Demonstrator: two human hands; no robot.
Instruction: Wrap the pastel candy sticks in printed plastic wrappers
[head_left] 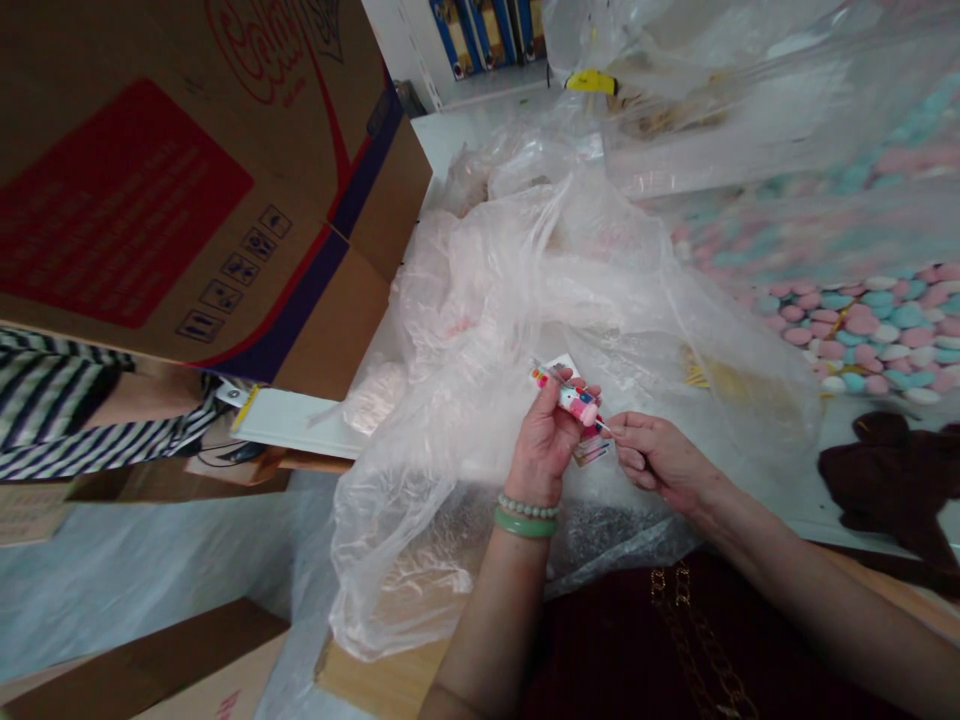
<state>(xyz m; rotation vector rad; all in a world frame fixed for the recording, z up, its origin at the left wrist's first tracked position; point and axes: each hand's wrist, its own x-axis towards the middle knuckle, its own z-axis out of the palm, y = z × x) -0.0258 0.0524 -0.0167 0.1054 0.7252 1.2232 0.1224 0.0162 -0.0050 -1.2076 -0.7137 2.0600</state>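
Near the middle of the view my left hand, with a beaded bracelet and a green bangle at its wrist, is closed around a small pink, white and blue packaged item. To its right, my right hand pinches the end of a thin white stick that reaches to the item. A printed card shows just below the item, partly covered by my fingers. Both hands are above a large clear plastic bag spread over the table.
A large brown carton stands at the left, beside a person's striped sleeve. Pink, blue and white candy-like pieces lie at the right, above a dark brown object. An open box is at the lower left.
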